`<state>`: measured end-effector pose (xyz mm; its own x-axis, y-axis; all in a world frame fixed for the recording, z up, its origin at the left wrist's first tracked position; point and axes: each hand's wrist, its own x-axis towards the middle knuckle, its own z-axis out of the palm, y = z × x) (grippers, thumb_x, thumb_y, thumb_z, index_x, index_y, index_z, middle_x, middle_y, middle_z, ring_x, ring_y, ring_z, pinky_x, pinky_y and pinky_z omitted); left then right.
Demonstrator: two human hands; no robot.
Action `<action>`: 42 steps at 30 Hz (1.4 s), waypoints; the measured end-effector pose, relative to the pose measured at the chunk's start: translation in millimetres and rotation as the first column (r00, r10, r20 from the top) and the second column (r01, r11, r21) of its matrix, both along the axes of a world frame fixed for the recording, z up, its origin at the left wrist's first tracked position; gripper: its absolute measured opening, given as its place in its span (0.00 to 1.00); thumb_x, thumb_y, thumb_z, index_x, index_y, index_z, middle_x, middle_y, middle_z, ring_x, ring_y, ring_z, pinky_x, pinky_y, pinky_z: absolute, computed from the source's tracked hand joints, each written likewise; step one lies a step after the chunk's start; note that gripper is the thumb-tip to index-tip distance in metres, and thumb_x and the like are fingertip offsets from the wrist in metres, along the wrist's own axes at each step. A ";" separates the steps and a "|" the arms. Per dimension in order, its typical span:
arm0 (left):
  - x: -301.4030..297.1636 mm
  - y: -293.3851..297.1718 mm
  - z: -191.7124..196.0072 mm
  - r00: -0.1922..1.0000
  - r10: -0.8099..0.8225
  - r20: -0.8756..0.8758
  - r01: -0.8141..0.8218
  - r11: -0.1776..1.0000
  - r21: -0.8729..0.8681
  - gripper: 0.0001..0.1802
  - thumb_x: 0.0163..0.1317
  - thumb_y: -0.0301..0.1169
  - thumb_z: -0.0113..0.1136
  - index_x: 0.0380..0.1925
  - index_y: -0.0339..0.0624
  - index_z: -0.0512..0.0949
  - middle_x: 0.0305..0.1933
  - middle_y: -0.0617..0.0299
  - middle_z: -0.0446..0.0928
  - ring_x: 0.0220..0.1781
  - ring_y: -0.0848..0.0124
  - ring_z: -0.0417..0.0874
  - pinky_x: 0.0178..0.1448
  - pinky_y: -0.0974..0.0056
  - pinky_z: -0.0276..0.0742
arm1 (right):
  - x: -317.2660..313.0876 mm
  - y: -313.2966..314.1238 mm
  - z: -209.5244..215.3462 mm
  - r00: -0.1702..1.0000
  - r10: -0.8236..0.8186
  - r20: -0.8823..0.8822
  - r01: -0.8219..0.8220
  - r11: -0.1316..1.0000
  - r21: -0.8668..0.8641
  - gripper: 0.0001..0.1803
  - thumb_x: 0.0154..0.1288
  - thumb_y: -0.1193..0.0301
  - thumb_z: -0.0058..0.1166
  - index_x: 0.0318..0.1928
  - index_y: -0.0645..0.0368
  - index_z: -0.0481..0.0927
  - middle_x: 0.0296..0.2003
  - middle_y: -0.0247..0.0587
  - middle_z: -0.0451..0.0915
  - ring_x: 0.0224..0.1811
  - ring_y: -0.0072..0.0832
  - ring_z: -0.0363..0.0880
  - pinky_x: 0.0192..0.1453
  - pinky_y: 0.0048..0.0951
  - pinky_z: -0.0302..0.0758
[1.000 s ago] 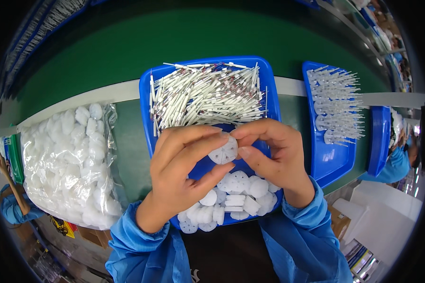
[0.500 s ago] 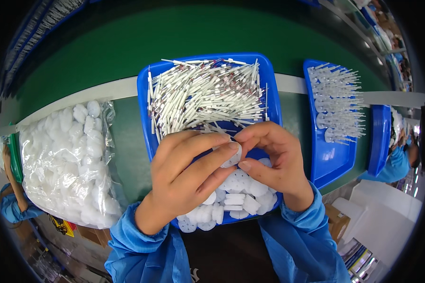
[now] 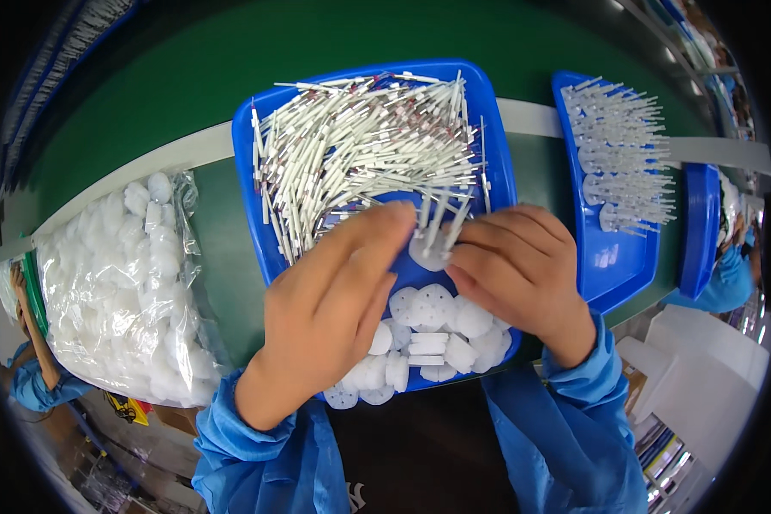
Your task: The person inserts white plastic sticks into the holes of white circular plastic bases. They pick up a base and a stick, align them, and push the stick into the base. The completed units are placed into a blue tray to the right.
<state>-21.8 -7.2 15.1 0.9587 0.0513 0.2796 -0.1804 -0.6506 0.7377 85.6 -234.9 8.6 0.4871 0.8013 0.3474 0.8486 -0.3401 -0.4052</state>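
Note:
My right hand (image 3: 518, 270) pinches a white translucent disc (image 3: 428, 255) by its right edge. Several thin pale sticks (image 3: 441, 223) stand up from the disc, slightly blurred. To the disc's left is my left hand (image 3: 325, 300), its fingers stretched out and the tips smeared by motion; no held thing shows in it. Both hands are over a blue tray (image 3: 245, 184). A heap of thin white sticks (image 3: 351, 150), some with dark reddish parts, fills the tray's far half. Loose white discs with small holes (image 3: 433, 304) are piled in its near part.
On the left lies a clear bag of white discs (image 3: 120, 291). A second blue tray (image 3: 608, 261) on the right holds rows of discs with upright sticks (image 3: 621, 158). Beyond it stands another blue container (image 3: 701, 231). Other people's blue sleeves (image 3: 43, 381) appear at both sides.
My hands have moved apart; the left has drawn back from the disc. The disc stays in my right hand, its standing sticks now in sight. The view has shifted slightly.

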 end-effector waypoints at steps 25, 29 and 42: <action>17.6 -7.8 -6.3 0.966 -0.075 -0.249 0.100 0.991 0.090 0.10 0.58 0.22 0.76 0.40 0.43 0.90 0.41 0.58 0.87 0.39 0.55 0.89 0.43 0.56 0.85 | -18.4 6.6 0.9 0.986 -0.164 -0.021 0.161 0.982 -0.099 0.08 0.55 0.68 0.68 0.38 0.49 0.87 0.45 0.29 0.83 0.55 0.32 0.82 0.75 0.50 0.73; 13.6 -10.3 5.0 0.950 -0.026 -0.310 0.064 0.992 0.113 0.12 0.58 0.21 0.75 0.43 0.41 0.90 0.41 0.56 0.86 0.39 0.56 0.89 0.43 0.56 0.84 | -27.4 2.9 1.4 0.972 -0.230 0.044 0.232 0.972 -0.037 0.05 0.58 0.68 0.61 0.35 0.51 0.87 0.42 0.30 0.83 0.53 0.33 0.80 0.72 0.47 0.73; -11.9 11.5 -1.9 0.989 0.022 -0.147 0.006 0.982 0.187 0.10 0.62 0.20 0.72 0.44 0.38 0.90 0.40 0.52 0.88 0.35 0.58 0.88 0.33 0.60 0.77 | -33.3 -144.2 8.0 0.613 -0.770 0.177 0.790 0.596 -0.144 0.07 0.69 0.72 0.68 0.46 0.53 0.92 0.42 0.36 0.92 0.42 0.38 0.89 0.51 0.39 0.77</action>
<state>-33.8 4.3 13.2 0.9899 0.0189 0.1404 -0.0731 -0.7804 0.6210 52.2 -379.0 16.6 0.9335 0.1819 0.3092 0.2494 -0.9485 -0.1951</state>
